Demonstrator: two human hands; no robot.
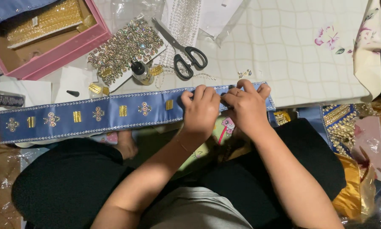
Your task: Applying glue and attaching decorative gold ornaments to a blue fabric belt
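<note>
Both hands pressed on the blue band at the near edge of the surface.

From my feed: nearest, black-clad knees and two bare forearms. The left hand (200, 108) lies curled on the blue satin band (93, 114), fingers together and pressing it down. The right hand (246, 104) sits just beside it, fingers bunched on the band's right end; I cannot tell whether they pinch anything small. The band runs left to right, edged in silver trim, with gold bars and jewelled crosses along it. Beyond it stand a small glue bottle (141, 71) and a card of rhinestone trim (124, 48), then black-handled scissors (186, 55) lying shut. Farthest left, a pink box (61, 51) holds gold trim.
</note>
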